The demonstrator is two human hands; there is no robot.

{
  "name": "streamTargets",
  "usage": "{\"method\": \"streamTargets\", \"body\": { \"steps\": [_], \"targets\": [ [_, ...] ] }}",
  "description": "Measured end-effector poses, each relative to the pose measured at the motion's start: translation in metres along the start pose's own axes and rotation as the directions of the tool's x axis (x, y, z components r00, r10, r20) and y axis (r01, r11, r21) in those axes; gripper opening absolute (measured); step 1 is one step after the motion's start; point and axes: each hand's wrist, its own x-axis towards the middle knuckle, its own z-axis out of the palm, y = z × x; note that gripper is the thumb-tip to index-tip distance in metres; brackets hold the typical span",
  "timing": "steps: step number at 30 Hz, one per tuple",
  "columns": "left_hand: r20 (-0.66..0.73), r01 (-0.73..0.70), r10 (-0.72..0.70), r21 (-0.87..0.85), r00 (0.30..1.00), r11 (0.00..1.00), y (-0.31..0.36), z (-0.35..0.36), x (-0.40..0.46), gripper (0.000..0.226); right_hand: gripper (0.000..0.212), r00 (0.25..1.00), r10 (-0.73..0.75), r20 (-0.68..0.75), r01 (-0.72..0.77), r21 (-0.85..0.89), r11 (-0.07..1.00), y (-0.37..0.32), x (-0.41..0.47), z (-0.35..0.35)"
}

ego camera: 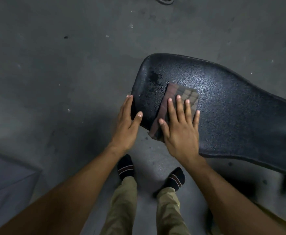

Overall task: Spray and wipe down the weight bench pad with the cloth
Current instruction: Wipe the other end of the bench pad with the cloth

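Right hand (179, 131), fingers spread flat, presses the folded dark checked cloth (172, 106) onto the near end of the black textured vinyl bench pad (223, 102). Left hand (127, 122) steadies the pad's edge, fingers straight. Wet sheen beyond. Cloth: soft, light; best driven under a flat palm.

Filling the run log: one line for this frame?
phase: wiping | right hand: flat on folded cloth on bench pad | left hand: steadies pad end | wet patch left of cloth
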Motion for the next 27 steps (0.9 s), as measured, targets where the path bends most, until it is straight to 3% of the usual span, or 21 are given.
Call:
{"method": "streamTargets", "body": {
  "steps": [3,6,12,20,27],
  "targets": [
    [0.007,0.063,-0.062,-0.173,0.998,0.983,0.004,-0.005,0.002,0.072,0.069,0.999,-0.028,-0.025,0.028,0.025,0.999,-0.038,0.025,0.004],
    [0.021,0.114,-0.112,-0.273,0.993,0.955,0.011,-0.014,0.005,0.056,0.069,0.989,-0.146,-0.027,0.145,-0.030,0.989,-0.059,0.035,0.006],
    [0.017,0.156,-0.163,-0.388,0.987,0.908,0.013,-0.020,0.009,0.044,0.067,0.943,-0.332,0.032,0.333,-0.144,0.932,-0.039,0.013,0.006],
    [0.026,0.191,-0.200,-0.437,0.980,0.879,0.006,-0.020,0.007,0.032,0.063,0.971,-0.237,-0.027,0.232,-0.119,0.965,-0.078,0.052,0.011],
    [0.129,0.220,-0.185,-0.366,0.974,0.904,0.004,-0.037,0.003,0.053,0.063,0.995,-0.089,-0.037,0.088,-0.031,0.996,-0.074,0.108,-0.009]
  ]
}}
